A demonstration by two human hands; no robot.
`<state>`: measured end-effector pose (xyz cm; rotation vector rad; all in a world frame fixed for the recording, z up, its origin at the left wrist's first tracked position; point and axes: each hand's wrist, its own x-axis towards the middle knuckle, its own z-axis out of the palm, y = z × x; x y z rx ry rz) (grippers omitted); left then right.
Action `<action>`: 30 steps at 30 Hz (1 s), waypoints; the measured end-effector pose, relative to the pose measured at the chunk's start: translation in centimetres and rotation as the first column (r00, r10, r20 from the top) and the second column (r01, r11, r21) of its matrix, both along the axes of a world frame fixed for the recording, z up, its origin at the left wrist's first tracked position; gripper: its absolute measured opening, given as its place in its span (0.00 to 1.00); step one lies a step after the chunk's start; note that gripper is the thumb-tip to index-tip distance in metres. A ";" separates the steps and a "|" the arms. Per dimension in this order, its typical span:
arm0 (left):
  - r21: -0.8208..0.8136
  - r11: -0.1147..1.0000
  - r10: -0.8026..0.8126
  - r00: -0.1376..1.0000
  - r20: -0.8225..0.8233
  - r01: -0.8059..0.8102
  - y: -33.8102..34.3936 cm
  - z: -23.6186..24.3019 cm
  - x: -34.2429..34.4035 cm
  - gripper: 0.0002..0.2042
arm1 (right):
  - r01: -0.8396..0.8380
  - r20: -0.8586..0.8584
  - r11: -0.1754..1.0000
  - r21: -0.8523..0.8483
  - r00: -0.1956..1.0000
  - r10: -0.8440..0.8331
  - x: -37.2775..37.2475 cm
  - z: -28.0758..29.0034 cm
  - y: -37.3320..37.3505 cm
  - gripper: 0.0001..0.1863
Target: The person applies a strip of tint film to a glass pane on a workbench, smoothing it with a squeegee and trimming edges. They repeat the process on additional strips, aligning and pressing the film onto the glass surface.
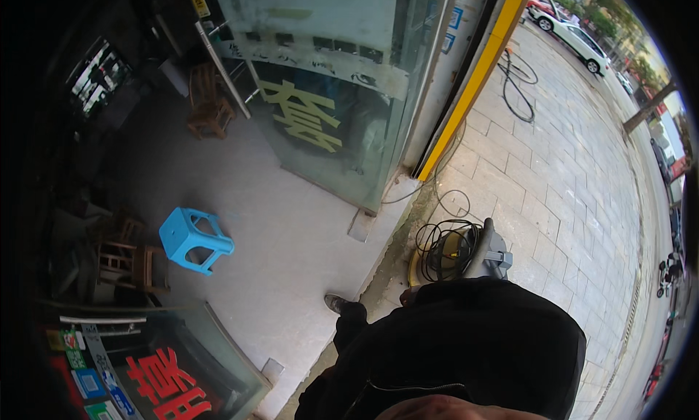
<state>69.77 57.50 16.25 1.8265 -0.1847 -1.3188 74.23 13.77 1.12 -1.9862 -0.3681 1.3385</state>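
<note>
Grey-and-yellow machine [498, 245] heaped with coiled black cable [435, 257]

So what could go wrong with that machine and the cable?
The black cable looped on the machine might slip off and trip someone. The person's shoe is near the edge of the grey floor, so they might stumble. Someone might bump the open glass door.

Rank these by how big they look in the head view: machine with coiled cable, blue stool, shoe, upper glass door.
1. Upper glass door
2. Machine, partly hidden by black clothing
3. Blue stool
4. Shoe
</note>
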 end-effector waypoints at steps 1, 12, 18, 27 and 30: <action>0.009 1.000 -0.029 0.999 0.015 0.029 0.9 -0.1 4.1 0.16 | 0.035 0.005 0.999 -0.017 0.999 -0.034 1.4 -0.8 0.8 0.19; 0.082 0.971 -0.235 0.963 0.134 0.225 6.0 6.5 37.0 0.16 | 0.534 0.007 0.845 0.030 0.845 -0.534 20.0 3.3 9.8 0.21; 0.057 0.973 -0.229 0.967 0.114 0.224 8.9 5.5 45.5 0.16 | 0.216 0.057 0.959 -0.185 0.976 -0.209 35.5 9.0 12.9 0.31; 0.040 0.999 0.025 1.000 0.014 -0.026 16.1 8.2 48.6 0.16 | -0.207 0.126 0.954 -0.217 0.963 0.237 56.2 22.4 19.5 0.31; 0.034 0.995 0.093 0.996 -0.007 -0.093 17.1 8.6 50.0 0.17 | -0.206 0.122 0.957 -0.206 0.965 0.234 59.6 19.0 20.9 0.20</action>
